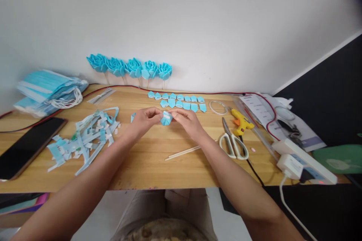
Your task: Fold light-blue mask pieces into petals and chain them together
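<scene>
Between my two hands, above the wooden table, is a small folded blue petal (166,119) with a white strip across its upper part. The fingers of my left hand (147,119) pinch its left edge. My right hand (188,121) pinches the right edge. Just behind my hands, similar blue petals (179,98) lie in two rows. Another blue piece (132,117) shows partly beside my left hand. Two thin wooden sticks (182,153) lie in front of my right hand, partly covered by my forearm.
Blue flowers on sticks (133,67) lean on the wall. To the left are face masks (45,86), a phone (29,147) and blue-white scraps (87,135). On the right are scissors (232,143), a yellow glue gun (241,121), a wire coil (218,107) and a power strip (308,162).
</scene>
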{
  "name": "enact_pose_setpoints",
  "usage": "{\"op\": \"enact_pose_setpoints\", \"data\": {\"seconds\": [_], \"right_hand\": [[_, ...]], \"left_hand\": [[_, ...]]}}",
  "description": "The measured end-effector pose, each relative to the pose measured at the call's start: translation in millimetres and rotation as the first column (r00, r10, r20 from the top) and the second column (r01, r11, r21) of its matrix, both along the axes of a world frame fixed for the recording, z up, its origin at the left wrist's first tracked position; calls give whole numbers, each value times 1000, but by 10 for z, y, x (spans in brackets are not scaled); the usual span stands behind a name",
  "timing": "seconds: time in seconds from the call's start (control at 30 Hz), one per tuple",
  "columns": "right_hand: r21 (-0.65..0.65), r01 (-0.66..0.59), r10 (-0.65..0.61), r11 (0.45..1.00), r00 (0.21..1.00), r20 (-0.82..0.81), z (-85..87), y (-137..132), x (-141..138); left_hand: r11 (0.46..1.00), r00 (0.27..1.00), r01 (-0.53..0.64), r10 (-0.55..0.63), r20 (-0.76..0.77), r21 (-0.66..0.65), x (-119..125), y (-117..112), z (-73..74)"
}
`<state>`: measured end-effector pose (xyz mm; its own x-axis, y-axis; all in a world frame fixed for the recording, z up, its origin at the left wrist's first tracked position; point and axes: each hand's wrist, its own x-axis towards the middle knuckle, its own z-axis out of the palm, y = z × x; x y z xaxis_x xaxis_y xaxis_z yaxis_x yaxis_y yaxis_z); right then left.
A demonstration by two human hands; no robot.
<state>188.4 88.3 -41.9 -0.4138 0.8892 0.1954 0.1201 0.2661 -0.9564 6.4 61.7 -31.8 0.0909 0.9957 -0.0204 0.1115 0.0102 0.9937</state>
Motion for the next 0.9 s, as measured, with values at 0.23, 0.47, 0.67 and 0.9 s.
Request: {"op": "enact_pose_setpoints", "data": {"seconds": [0.23, 0.47, 0.67, 0.9], "right_hand": [[37, 30, -32, 999, 998, 52, -18, -10, -19], [-13, -96, 96, 995, 992, 86, -51, -3, -12], [-55, 2, -4, 998, 999, -45, -36, 11, -24], [-223, 131, -192, 966, 941, -279, 10, 27, -63]], "left_hand": [[999, 998, 49, -48, -41, 19, 10, 7, -20], [997, 994, 80, -79, 76, -15, -29, 12, -38], [999, 982, 30, -27, 188, -15, -52, 65, -139], [990, 983, 139, -138, 123, 5, 80, -38, -49]]}}
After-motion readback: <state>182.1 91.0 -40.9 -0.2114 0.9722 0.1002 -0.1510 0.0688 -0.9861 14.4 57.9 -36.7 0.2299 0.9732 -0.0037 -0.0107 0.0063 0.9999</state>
